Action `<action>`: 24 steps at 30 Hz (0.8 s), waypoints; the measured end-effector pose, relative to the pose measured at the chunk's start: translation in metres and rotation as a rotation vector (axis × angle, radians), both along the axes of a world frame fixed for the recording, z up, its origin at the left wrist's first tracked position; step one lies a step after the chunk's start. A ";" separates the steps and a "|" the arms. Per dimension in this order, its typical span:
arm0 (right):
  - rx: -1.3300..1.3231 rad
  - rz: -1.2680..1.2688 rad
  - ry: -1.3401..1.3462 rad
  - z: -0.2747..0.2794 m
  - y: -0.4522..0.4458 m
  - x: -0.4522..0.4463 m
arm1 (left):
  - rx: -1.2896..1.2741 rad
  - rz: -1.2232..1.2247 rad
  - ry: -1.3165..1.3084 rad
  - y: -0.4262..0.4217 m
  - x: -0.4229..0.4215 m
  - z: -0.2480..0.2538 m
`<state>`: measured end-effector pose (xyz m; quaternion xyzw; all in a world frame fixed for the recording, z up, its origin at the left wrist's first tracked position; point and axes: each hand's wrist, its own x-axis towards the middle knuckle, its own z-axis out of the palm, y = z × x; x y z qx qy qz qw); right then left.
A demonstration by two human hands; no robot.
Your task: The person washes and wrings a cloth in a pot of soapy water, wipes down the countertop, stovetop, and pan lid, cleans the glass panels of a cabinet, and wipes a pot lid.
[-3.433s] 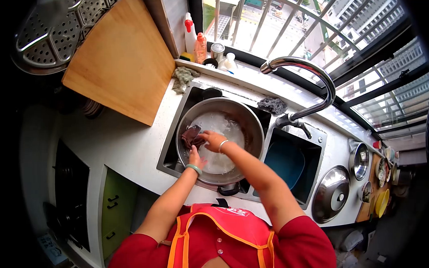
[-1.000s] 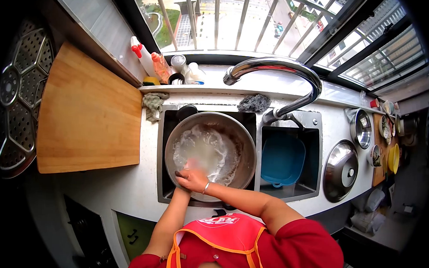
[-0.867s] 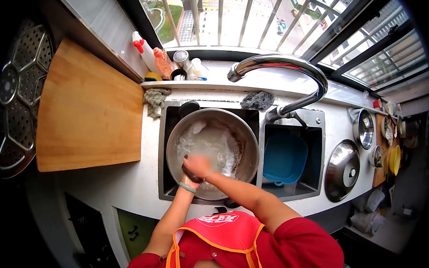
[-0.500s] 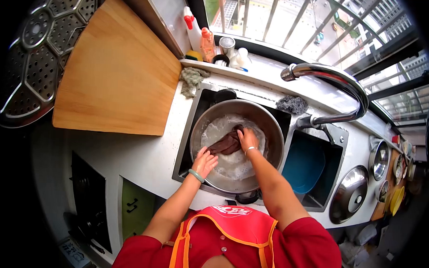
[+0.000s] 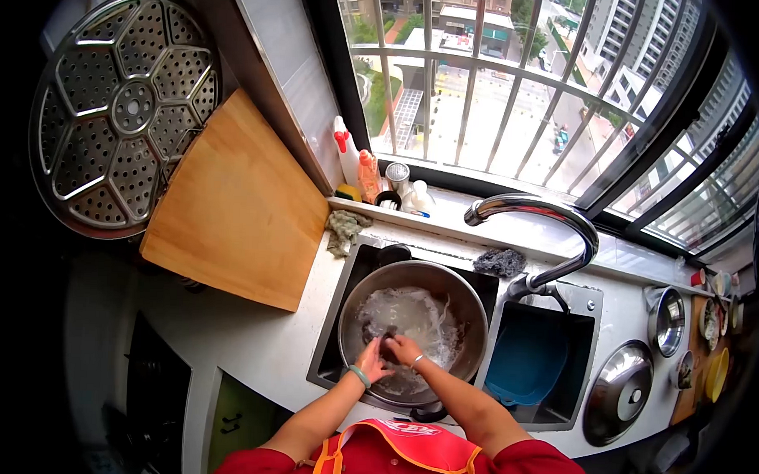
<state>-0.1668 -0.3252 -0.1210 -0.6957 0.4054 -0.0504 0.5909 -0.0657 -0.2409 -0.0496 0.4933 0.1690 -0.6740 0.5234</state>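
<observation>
A large metal pot (image 5: 475, 328) of cloudy, sudsy water sits in the left sink basin. Inside it, near the front, both hands are close together around a small dark brown piece of cloth (image 5: 386, 349). My left hand (image 5: 373, 361), with a green bangle at the wrist, is at the cloth's left side, its fingers partly spread against it. My right hand (image 5: 404, 351), with a silver bracelet, pinches the cloth from the right. Much of the cloth is hidden by the fingers and the water.
The faucet (image 5: 556, 211) arches behind the right basin, which holds a blue tub (image 5: 527, 359). A metal lid (image 5: 619, 393) and bowl (image 5: 667, 321) lie to the right. The wooden board (image 5: 238, 207) and perforated steamer plate (image 5: 133, 107) stand left. A grey-green rag (image 5: 345, 229) lies behind the pot.
The cloth, stretched between the hands half a second ago, is now bunched. My right hand has come in toward my left. The view has shifted, showing more window and steamer plate.
</observation>
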 end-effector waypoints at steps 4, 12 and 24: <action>-0.076 0.281 -0.032 0.118 0.021 0.004 | -0.084 0.015 0.097 -0.011 0.020 -0.008; -0.494 0.034 0.000 0.131 0.028 0.021 | -0.309 0.108 0.417 -0.006 0.012 -0.018; -0.245 0.108 0.586 0.063 -0.076 -0.013 | -0.142 0.060 0.098 -0.003 0.026 0.035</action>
